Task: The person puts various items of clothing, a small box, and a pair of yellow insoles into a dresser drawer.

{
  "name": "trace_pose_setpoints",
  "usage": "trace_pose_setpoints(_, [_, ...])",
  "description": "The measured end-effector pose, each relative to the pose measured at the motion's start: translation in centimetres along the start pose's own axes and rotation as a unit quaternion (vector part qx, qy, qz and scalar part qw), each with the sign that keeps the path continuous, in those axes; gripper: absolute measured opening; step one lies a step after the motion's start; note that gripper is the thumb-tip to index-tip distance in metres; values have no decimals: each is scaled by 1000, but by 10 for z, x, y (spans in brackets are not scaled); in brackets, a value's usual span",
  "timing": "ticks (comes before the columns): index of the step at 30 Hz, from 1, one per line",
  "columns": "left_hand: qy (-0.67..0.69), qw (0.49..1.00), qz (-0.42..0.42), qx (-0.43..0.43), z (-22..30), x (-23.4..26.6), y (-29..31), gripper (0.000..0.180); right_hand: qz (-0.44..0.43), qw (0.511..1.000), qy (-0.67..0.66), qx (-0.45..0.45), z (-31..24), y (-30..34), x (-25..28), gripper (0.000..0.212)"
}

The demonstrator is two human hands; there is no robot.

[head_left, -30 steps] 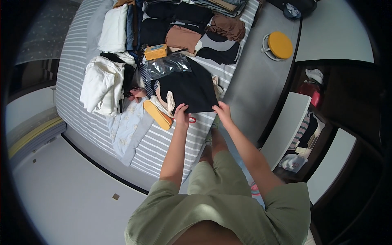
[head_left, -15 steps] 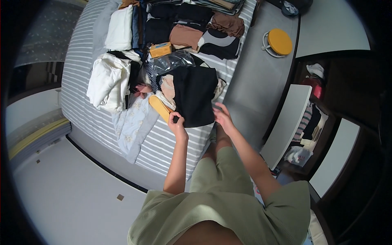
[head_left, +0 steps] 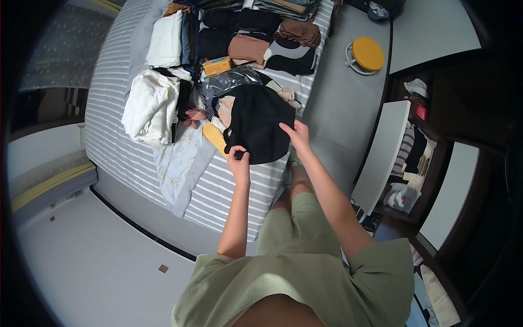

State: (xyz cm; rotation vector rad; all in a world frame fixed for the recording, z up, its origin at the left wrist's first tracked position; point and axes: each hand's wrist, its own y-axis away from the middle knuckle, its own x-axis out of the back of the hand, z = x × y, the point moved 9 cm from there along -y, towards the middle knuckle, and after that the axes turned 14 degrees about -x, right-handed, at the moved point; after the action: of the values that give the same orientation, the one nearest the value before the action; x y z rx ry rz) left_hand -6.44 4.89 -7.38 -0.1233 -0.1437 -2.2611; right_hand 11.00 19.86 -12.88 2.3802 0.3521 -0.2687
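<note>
— Both hands are on the black folded cloth garment (head_left: pixel 256 124): the left hand (head_left: pixel 238 158) pinches its near lower edge with fingers closed on the fabric, and the right hand (head_left: pixel 295 132) grips its right edge the same way.

— Has anything changed since half a second ago?

— The hands sit a little further apart along the hem, and the garment lies flatter and more spread. It rests on the grey-and-white striped bed cover (head_left: pixel 114 109), near the bed's edge, right in front of the person.

— What can't you make out?

— Which kind of garment it is; it reads only as a dark, matte, rounded shape. Under its far side a crinkled clear plastic bag (head_left: pixel 231 80) shows, partly covered. A flat orange-yellow piece (head_left: pixel 214 137) pokes out from beneath the left edge, and I cannot tell what it is. The stacks at the head of the bed are cut off by the rim of the picture.

— And the rest?

— A pile of soft white folded clothes (head_left: pixel 144 103) lies to the left, a pale floral cloth (head_left: pixel 182 163) hangs over the bed's edge, and brown and dark folded clothes (head_left: pixel 261 43) lie beyond. A round yellow stool (head_left: pixel 366 54) stands on the grey floor to the right.
</note>
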Motion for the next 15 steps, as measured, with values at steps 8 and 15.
trace_pose_setpoints(8, [-151, 957, -188, -163, 38, -63, 23, 75, 108, 879, 330, 326, -83, 95, 0, 27])
trace_pose_setpoints(15, [-152, 863, -314, -366, 126, -131, 54, 46, 76, 836, 395, 373, -111, 164, -1, 21])
